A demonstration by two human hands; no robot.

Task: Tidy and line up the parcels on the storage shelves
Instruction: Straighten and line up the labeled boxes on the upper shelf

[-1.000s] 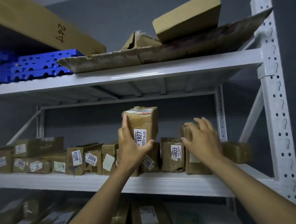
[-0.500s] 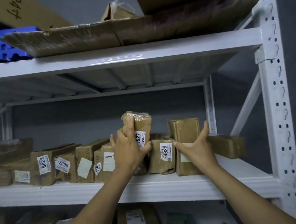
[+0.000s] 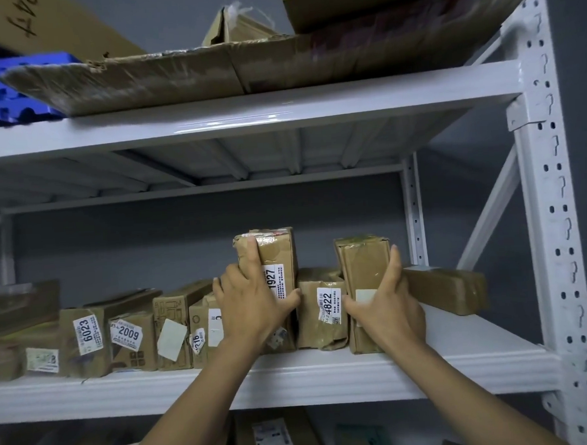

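Observation:
A row of brown taped parcels stands on the white middle shelf (image 3: 327,380). My left hand (image 3: 252,306) grips the tall upright parcel labelled 1927 (image 3: 277,257), which rests on the shelf. My right hand (image 3: 388,305) clasps another tall upright parcel (image 3: 364,266) at its lower right side. Between them sits the shorter parcel 4822 (image 3: 323,305). Left of my left hand stand parcels 2009 (image 3: 131,336) and 6023 (image 3: 83,332), with more beside them. A flat parcel (image 3: 445,291) lies behind my right hand.
The white perforated upright (image 3: 553,208) closes off the shelf on the right. On the upper shelf lie flattened cardboard (image 3: 175,75), boxes and a blue plastic pallet (image 3: 3,91). More parcels lie on the shelf below (image 3: 273,441).
My left hand has lowered parcel 1927 from the air down onto the shelf. My right hand has shifted from the top of the tall parcel to its right side.

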